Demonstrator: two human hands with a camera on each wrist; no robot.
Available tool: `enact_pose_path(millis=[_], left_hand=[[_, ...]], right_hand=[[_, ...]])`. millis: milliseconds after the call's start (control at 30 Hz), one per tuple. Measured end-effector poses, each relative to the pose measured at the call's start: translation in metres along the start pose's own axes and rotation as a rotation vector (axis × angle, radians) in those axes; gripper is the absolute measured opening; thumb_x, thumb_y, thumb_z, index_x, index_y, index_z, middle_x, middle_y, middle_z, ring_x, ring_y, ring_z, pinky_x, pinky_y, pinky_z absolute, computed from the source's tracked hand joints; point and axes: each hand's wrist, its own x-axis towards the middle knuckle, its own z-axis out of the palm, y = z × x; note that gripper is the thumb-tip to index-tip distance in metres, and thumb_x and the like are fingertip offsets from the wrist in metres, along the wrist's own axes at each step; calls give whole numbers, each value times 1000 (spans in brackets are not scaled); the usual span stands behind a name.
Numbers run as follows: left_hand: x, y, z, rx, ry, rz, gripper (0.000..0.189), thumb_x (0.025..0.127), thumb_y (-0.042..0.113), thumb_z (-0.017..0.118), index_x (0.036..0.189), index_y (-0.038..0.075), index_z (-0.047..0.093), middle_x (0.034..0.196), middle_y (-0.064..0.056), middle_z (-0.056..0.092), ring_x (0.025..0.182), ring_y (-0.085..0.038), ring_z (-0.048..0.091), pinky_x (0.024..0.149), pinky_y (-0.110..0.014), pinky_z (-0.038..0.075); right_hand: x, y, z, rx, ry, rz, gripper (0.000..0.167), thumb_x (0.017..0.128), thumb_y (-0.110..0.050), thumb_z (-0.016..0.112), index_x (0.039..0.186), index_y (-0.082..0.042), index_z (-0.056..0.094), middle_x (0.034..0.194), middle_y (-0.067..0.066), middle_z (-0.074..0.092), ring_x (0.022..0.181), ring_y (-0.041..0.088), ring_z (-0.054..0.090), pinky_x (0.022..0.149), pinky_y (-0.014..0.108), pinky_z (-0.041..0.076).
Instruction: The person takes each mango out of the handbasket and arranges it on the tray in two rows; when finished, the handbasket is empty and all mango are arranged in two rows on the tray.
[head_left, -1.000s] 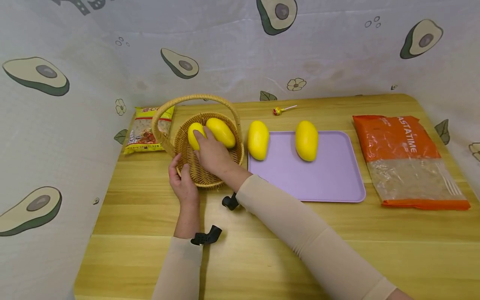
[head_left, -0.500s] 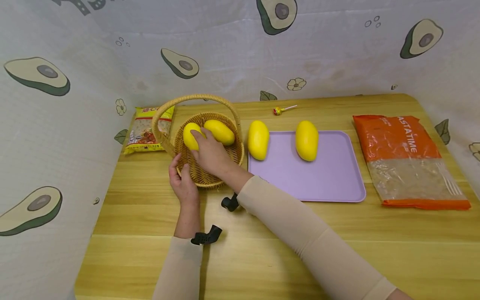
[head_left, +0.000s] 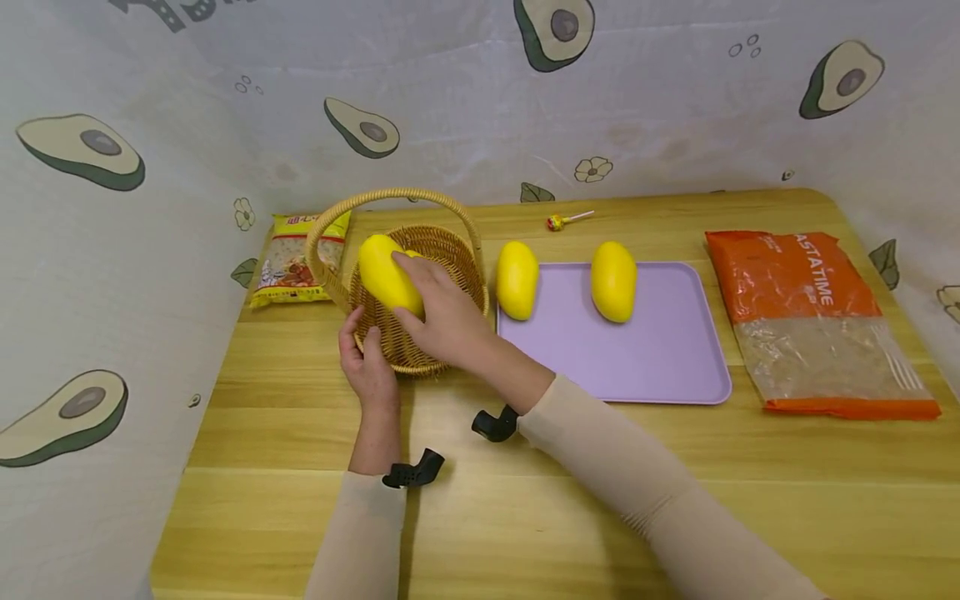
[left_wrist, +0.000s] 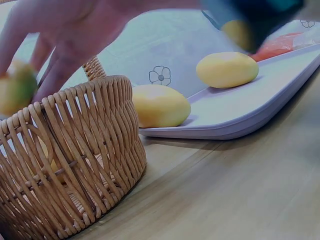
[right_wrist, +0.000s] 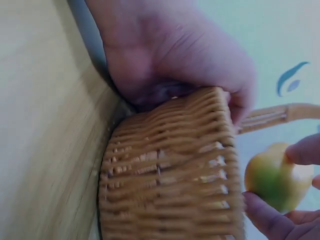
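The wicker basket [head_left: 452, 247] was held at its near rim by the left hand [head_left: 367, 371], thumb and fingers pinching. The right hand [head_left: 453, 323], partly curled, gripped a yellow mango [head_left: 384, 271]: apparently firm, smooth, possibly slippery, best grasped round its broad middle. It lay at the basket's mouth, beyond the left hand.
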Motion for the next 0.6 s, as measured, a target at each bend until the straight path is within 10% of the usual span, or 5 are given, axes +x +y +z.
enact_pose_path(millis=[367, 600], left_hand=[[0, -2, 1, -10, 7, -4, 38, 99, 5, 49, 136, 1, 57, 146, -7, 53, 145, -17, 39, 119, -37, 30], [0, -1, 1, -18, -3, -11, 38, 100, 6, 48, 137, 1, 56, 146, -6, 52, 144, -18, 40, 113, -33, 36]], right_hand=[[-67, 31, -30, 11, -42, -118, 77, 98, -22, 67, 163, -25, 25, 162, 8, 36, 144, 27, 46, 114, 49, 44], [-101, 52, -46, 208, -62, -70, 97, 91, -14, 75, 164, -31, 13, 153, 12, 37, 122, 29, 55, 86, 32, 61]])
